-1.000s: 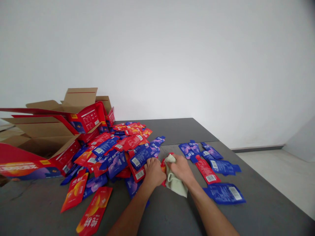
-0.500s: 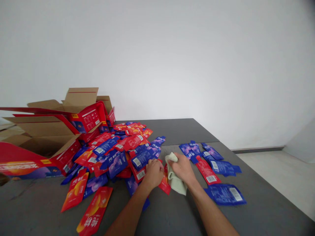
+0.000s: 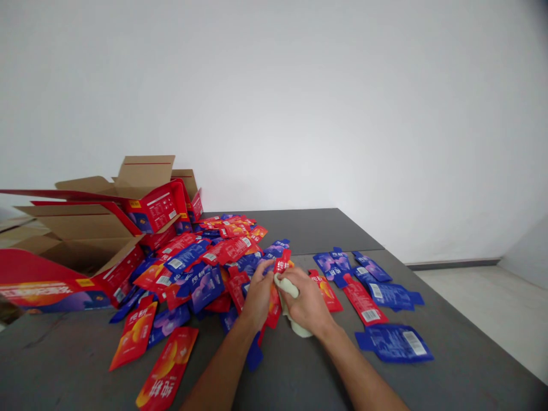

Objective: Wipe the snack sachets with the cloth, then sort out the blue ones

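Pinching 1 flat red-and-orange foil pouch (image 3: 282, 262): left hand (image 3: 257, 295), thumb and fingers closed on the pouch's side near its narrow neck. Right hand (image 3: 306, 297): curled tightly around 1 crumpled pale cream-green cloth (image 3: 287, 286), pressed to the same pouch, the loose end hanging below the palm. Pouch position: between the 2 hands, neck uppermost, above the matte dark-grey tabletop (image 3: 308, 377); lower body partly hidden by fingers and cloth.

Left of the hands: 1 heap of overlapping red and blue foil pouches (image 3: 233, 246), count not determinable, its near edge just beside the left hand. Near side of heap: 1 separate red-and-orange pouch with white lettering (image 3: 166, 368), lying flat.

Right of the hands: 2 red pouches (image 3: 363, 302) and at least 4 blue pouches (image 3: 400, 343), lying flat, some overlapping.

Far left: at least 3 red printed cardboard boxes (image 3: 159, 209), brown inside, flaps raised. Behind: 1 plain white wall (image 3: 299, 114).
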Demonstrator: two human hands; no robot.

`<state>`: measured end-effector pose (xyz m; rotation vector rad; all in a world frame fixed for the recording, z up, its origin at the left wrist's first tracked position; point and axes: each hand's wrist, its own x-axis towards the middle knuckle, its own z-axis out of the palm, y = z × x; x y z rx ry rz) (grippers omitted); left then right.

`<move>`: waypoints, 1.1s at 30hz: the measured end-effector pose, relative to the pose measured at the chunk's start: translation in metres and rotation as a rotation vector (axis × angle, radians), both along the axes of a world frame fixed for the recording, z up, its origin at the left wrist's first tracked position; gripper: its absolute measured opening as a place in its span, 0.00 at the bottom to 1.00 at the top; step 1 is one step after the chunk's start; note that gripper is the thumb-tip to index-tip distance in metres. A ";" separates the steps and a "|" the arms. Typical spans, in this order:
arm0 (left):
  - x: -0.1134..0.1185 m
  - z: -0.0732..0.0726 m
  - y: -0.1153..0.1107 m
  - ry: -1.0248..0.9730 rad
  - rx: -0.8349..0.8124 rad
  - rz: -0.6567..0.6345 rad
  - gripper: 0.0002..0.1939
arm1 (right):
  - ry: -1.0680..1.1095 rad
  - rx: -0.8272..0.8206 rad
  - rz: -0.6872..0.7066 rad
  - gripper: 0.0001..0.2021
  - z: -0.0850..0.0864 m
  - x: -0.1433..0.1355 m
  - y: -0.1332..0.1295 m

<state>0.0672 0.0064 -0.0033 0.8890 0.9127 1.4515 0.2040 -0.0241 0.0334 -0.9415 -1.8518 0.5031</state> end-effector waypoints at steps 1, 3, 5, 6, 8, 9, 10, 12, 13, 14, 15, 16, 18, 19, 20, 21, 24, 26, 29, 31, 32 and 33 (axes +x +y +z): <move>-0.001 0.001 0.000 -0.031 0.004 -0.035 0.17 | 0.001 0.005 -0.021 0.10 -0.002 -0.001 0.001; -0.002 0.000 -0.002 -0.073 -0.002 -0.125 0.20 | 0.020 0.021 -0.123 0.10 -0.005 0.003 0.005; -0.001 -0.001 -0.003 -0.080 -0.028 -0.206 0.23 | 0.061 0.051 -0.262 0.09 -0.006 0.011 0.010; 0.000 -0.003 -0.004 -0.076 -0.041 -0.228 0.25 | 0.082 0.071 -0.319 0.09 -0.007 0.016 0.012; 0.003 -0.005 -0.004 -0.074 -0.046 -0.238 0.26 | 0.107 0.105 -0.366 0.10 -0.007 0.022 0.015; 0.005 -0.005 -0.004 -0.080 -0.034 -0.231 0.26 | 0.104 0.115 -0.346 0.11 -0.007 0.023 0.016; 0.006 -0.005 -0.004 -0.091 -0.018 -0.217 0.25 | 0.091 0.116 -0.299 0.12 -0.007 0.021 0.015; 0.005 -0.004 -0.004 -0.116 0.015 -0.172 0.23 | 0.047 0.099 -0.163 0.14 -0.008 0.015 0.011; 0.004 -0.003 -0.003 -0.126 0.024 -0.144 0.22 | 0.018 0.084 -0.093 0.14 -0.008 0.010 0.009; 0.002 -0.001 -0.003 -0.133 0.030 -0.118 0.21 | -0.012 0.066 -0.031 0.14 -0.009 0.005 0.006; 0.000 0.001 -0.003 -0.136 0.033 -0.100 0.21 | -0.039 0.049 0.022 0.13 -0.009 0.001 0.003; -0.002 0.002 -0.003 -0.137 0.033 -0.090 0.21 | -0.065 0.034 0.066 0.12 -0.009 -0.003 0.000; -0.005 0.005 -0.002 -0.142 0.017 -0.079 0.22 | -0.105 0.012 0.131 0.11 -0.008 -0.008 -0.004; -0.006 0.006 -0.002 -0.142 0.007 -0.071 0.23 | -0.114 0.006 0.149 0.11 -0.007 -0.008 -0.005; -0.006 0.007 -0.002 -0.140 0.002 -0.059 0.24 | -0.110 0.001 0.147 0.12 -0.006 -0.008 -0.005; -0.006 0.008 -0.001 -0.134 0.003 -0.037 0.24 | -0.094 -0.002 0.126 0.12 -0.006 -0.007 -0.005; -0.007 0.007 0.002 -0.097 0.028 0.064 0.23 | 0.018 -0.013 -0.051 0.11 -0.003 0.000 -0.002; -0.010 0.004 0.004 -0.059 0.017 0.131 0.24 | 0.094 -0.021 -0.196 0.09 -0.001 0.005 0.001; -0.015 0.001 0.004 -0.016 0.001 0.162 0.29 | 0.130 -0.029 -0.275 0.07 0.000 0.009 0.003; -0.017 0.002 0.003 -0.014 0.004 0.141 0.29 | 0.121 -0.016 -0.233 0.07 0.000 0.007 0.002; -0.017 0.003 0.002 -0.018 0.002 0.126 0.27 | 0.115 -0.004 -0.199 0.07 -0.001 0.005 0.001; -0.016 0.005 0.001 -0.027 0.000 0.109 0.25 | 0.110 0.009 -0.162 0.08 -0.002 0.002 -0.001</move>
